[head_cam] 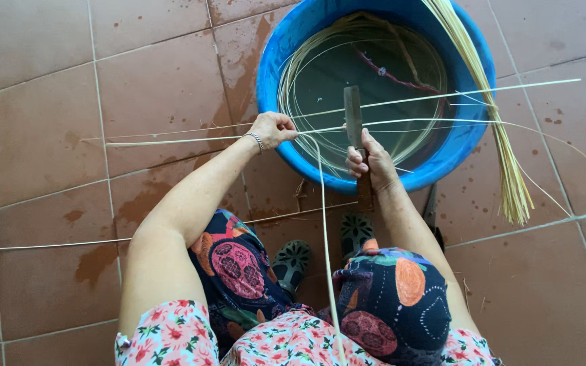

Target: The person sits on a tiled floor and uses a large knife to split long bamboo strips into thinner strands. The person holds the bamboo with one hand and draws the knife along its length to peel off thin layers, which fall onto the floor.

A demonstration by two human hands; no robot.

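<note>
My left hand (pixel 272 129) pinches a long, thin, pale cane strip (pixel 171 139) that runs left across the floor and right over the tub. My right hand (pixel 369 157) grips the wooden handle of a knife (pixel 353 118), its dark blade pointing up against the strip. Both hands hover at the near rim of a blue plastic tub (pixel 442 159) filled with water and coiled cane strips (pixel 306 68). Another strip (pixel 325 257) hangs down from my left hand between my knees.
A bundle of pale cane splints (pixel 503 149) leans over the tub's right rim onto the brown floor tiles (pixel 49 135). More loose strips lie on the floor at left and right. My feet in dark sandals (pixel 293 261) rest below the tub. Wet patches mark the tiles.
</note>
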